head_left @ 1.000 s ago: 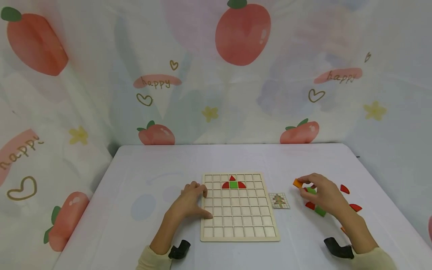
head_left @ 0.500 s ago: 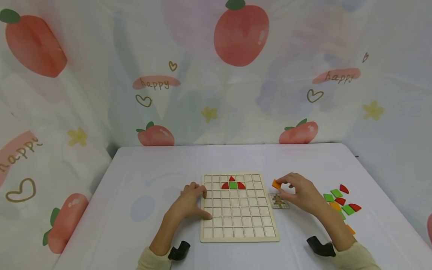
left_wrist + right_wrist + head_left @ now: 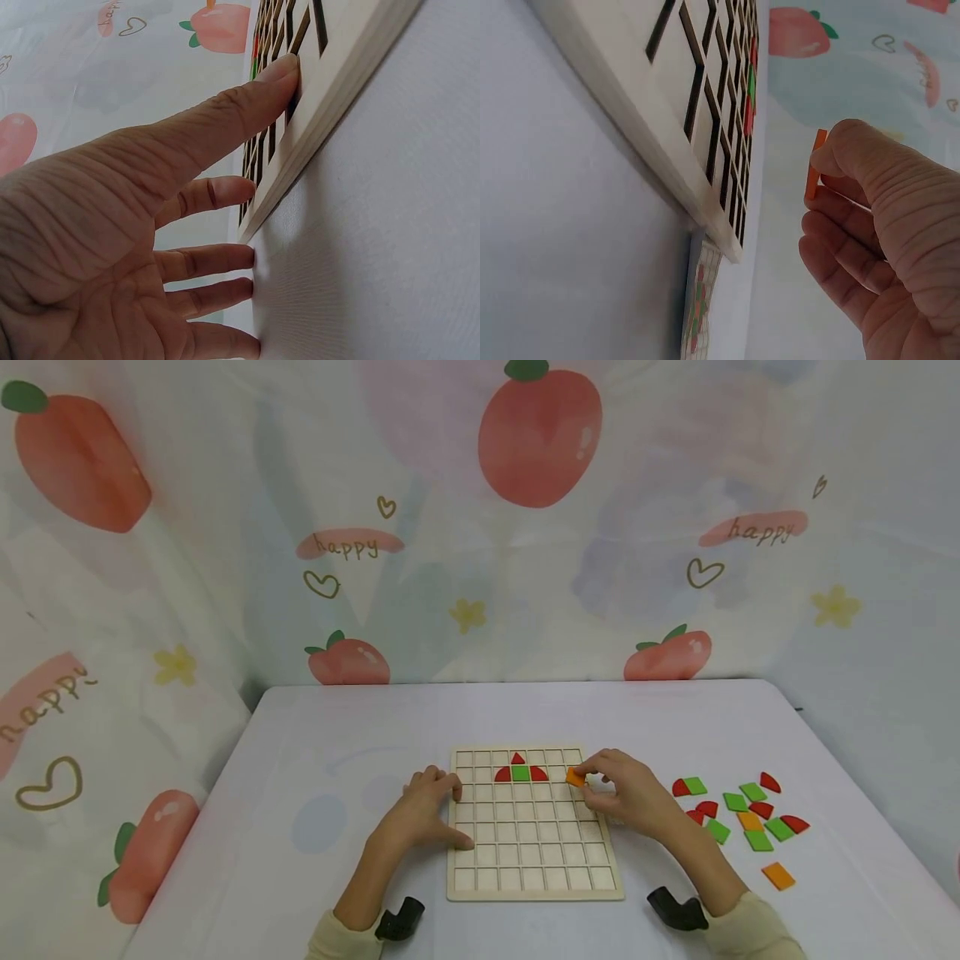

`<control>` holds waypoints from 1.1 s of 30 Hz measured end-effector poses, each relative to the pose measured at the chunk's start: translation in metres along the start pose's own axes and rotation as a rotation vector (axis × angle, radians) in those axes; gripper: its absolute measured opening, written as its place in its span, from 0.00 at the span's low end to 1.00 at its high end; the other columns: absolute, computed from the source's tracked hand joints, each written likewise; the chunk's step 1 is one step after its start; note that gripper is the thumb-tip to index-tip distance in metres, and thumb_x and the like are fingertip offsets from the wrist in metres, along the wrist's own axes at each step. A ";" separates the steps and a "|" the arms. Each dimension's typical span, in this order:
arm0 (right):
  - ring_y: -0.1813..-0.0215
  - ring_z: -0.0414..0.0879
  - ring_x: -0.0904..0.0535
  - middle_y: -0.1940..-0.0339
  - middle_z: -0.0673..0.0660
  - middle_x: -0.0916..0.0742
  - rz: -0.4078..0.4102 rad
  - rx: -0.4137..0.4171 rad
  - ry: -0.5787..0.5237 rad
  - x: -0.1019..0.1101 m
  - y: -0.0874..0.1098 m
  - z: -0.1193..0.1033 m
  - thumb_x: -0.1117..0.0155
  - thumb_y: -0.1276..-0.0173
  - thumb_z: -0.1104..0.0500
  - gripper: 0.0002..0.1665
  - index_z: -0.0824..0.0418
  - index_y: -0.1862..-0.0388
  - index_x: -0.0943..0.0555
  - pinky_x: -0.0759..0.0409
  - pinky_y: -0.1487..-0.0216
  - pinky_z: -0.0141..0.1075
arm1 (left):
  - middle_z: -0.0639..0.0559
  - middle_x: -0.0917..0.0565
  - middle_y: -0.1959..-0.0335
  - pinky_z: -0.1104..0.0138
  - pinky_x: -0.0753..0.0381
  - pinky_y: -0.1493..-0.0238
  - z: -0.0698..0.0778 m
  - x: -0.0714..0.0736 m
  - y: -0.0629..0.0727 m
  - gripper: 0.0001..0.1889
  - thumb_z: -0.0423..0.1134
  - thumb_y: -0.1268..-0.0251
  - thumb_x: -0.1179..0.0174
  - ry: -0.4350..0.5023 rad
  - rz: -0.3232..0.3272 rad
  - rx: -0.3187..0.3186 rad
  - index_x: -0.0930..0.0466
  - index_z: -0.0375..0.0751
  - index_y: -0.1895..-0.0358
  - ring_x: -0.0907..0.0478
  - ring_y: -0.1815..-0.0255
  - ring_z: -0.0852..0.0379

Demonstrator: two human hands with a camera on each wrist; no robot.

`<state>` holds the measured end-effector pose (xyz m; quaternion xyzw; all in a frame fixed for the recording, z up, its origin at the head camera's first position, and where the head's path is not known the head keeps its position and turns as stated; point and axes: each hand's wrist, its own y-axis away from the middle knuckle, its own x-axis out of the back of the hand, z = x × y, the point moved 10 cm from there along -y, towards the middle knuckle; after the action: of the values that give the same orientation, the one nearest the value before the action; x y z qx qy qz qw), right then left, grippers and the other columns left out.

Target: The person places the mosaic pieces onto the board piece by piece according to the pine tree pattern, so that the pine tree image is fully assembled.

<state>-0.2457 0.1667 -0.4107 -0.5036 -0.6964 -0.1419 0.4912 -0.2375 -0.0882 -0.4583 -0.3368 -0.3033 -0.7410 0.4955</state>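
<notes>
An orange tile (image 3: pixel 575 777) is pinched by the right hand (image 3: pixel 628 792) above the right side of a wooden grid board (image 3: pixel 529 833). The board's left edge is touched by the spread left hand (image 3: pixel 418 808), and loose tiles (image 3: pixel 750 821) are scattered farther right

The right hand (image 3: pixel 626 789), pinching an orange piece (image 3: pixel 575 777), has travelled toward the left hand (image 3: pixel 427 806), bringing the piece over the near-to-it side of the board (image 3: pixel 529 833). The pattern card (image 3: pixel 700 304) (in plain sight earlier from the head) is now hidden behind that right hand, while red and green pieces (image 3: pixel 696 786) beside its forearm are uncovered.
</notes>
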 end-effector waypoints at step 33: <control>0.54 0.46 0.19 0.59 0.52 0.13 -0.220 0.251 0.117 -0.065 -0.030 -0.059 0.29 0.34 0.67 0.05 0.62 0.59 0.11 0.17 0.52 0.38 | 0.47 0.27 0.52 0.37 0.33 0.33 0.000 -0.001 -0.001 0.29 0.47 0.60 0.14 -0.004 -0.014 0.004 0.25 0.46 0.59 0.31 0.45 0.44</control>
<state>-0.2384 0.0753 -0.4268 -0.3502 -0.7296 -0.1358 0.5714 -0.2382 -0.0876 -0.4594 -0.3351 -0.3079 -0.7432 0.4905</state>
